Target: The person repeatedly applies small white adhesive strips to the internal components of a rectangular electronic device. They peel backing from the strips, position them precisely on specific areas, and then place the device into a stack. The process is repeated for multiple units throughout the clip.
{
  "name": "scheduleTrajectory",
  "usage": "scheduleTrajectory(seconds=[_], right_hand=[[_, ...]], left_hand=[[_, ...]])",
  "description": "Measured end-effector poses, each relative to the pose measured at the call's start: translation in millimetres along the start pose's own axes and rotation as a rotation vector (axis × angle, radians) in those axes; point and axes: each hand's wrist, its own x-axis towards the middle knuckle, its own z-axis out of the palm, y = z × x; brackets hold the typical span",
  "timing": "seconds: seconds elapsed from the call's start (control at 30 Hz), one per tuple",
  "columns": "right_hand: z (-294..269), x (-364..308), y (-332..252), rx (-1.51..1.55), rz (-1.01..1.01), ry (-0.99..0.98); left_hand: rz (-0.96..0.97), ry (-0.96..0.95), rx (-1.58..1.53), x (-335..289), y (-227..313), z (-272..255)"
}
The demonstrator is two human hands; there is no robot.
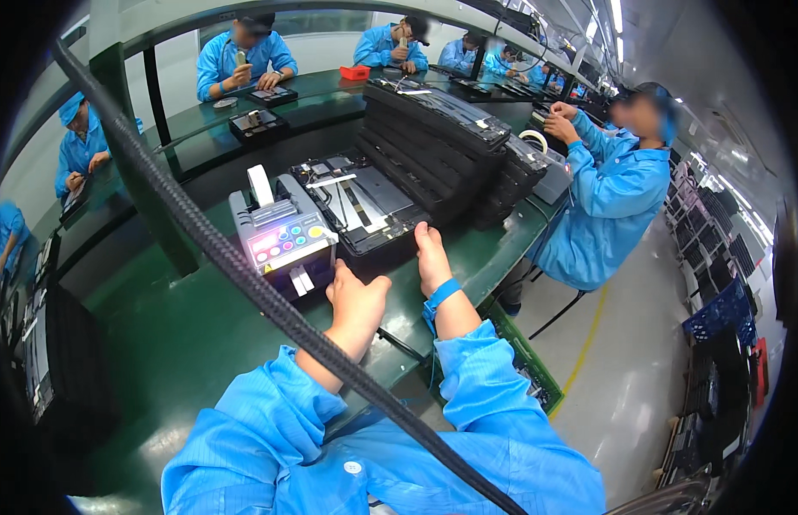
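A black tray [354, 251] lies on the green bench before me, holding an opened flat electronic device [365, 202] with pale strips across it. My right hand [433, 262], with a blue wrist strap [442, 296], is at the tray's near right corner; its thumb side shows, and its lower fingers are hidden. By the tray's near left corner is my left hand [358, 300], thumb spread and a finger stretched toward the gap beside a grey tape dispenser [283, 225]. The dispenser has coloured buttons, a lit display and a white tape roll [260, 184].
Tall stacked black trays [433, 142] stand behind the device. A thick braided cable [244, 266] crosses the view diagonally. A green crate [523, 365] sits low at right. Close by on the right, a co-worker [618, 189] sits; others work across the bench [176, 318].
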Motion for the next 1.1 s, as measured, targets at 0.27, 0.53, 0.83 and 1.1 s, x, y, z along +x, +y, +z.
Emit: scheduleTrajectory(seconds=[0.27, 0.53, 0.83, 1.1], right_hand=[[-18, -30, -18, 0.099, 0.080, 0.045], [-128, -128, -30, 0.247, 0.027, 0.019], [-155, -102, -48, 0.432, 0.449, -0.267], [-141, -165, -97, 0.448, -0.005, -0.251]], left_hand=[[0.136, -0.027, -0.057, -34, -18, 5], [0.196, -0.593, -0.048, -143, -27, -11], [-0.364, -0.594, -0.646, -123, -1, -26], [0.093, -0.662, -0.575, -145, -28, -32]])
